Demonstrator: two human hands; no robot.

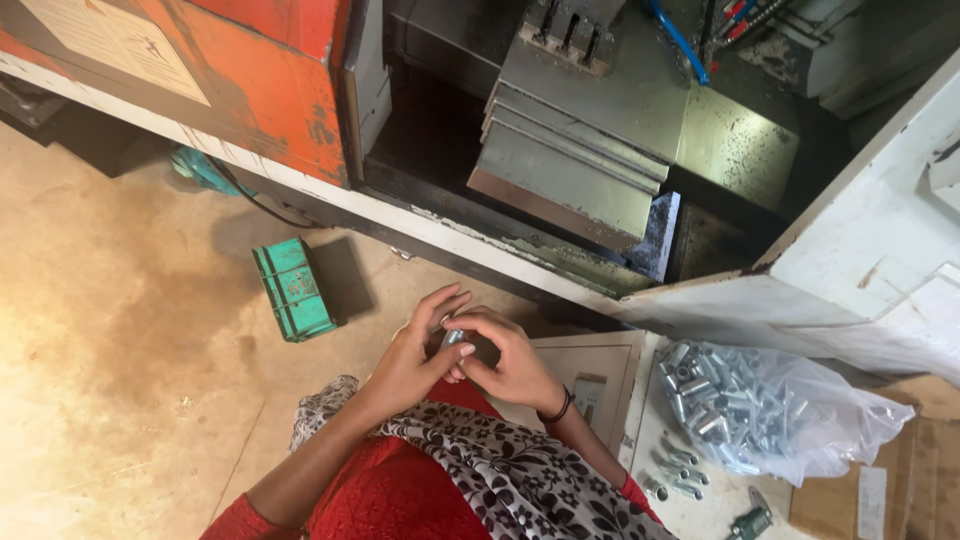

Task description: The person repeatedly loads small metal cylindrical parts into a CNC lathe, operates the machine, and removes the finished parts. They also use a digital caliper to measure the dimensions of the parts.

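Your two hands meet in the lower middle of the frame, above your red dress and patterned scarf (500,480). Between them you hold a small metal part (453,338) — it is shiny and short, mostly hidden by the fingers. Your left hand (415,355) has its thumb and first fingers pinched on the part, while the other fingers stay stretched upward. Your right hand (510,360), with a dark band at the wrist, curls its fingers around the same part from the other side.

At the lower right, a clear bag (770,405) full of similar metal parts lies on the surface (700,515), and a few loose parts (680,472) lie just beside it. A green box (293,290) stands on the floor at the left — well apart from your hands. The open machine (580,130) fills the upper frame.
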